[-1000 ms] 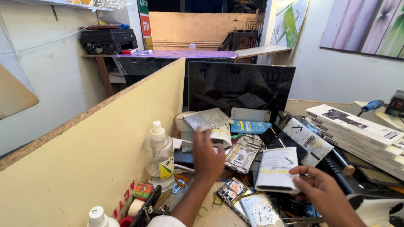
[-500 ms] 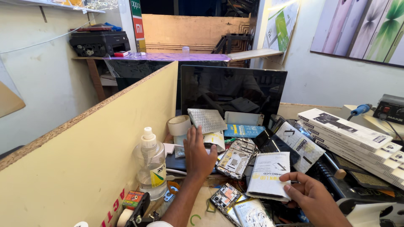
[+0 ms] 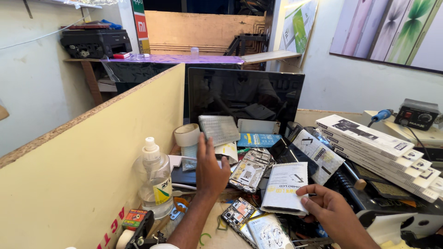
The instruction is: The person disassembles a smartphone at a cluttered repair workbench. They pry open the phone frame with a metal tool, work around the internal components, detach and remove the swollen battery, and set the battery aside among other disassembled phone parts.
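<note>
My left hand (image 3: 210, 168) is raised over the cluttered bench with its fingers together, reaching toward a pile of small packets (image 3: 219, 130) in front of a dark monitor (image 3: 244, 94). It holds nothing that I can see. My right hand (image 3: 330, 210) grips the lower right corner of a white flat packet (image 3: 286, 186) with printed text. An opened phone back (image 3: 249, 170) lies between the two hands. Another opened phone (image 3: 237, 213) and a clear packet (image 3: 270, 233) lie below them.
A tall cream board (image 3: 92, 170) walls off the left side. A clear squeeze bottle (image 3: 154, 180) and a tape roll (image 3: 187, 134) stand beside it. Stacked white boxes (image 3: 378, 143) fill the right, with a black soldering station (image 3: 417, 114) behind them.
The view has dropped slightly closer. My left hand has lifted a little toward the packets by the monitor. My right hand still holds the white packet in much the same place.
</note>
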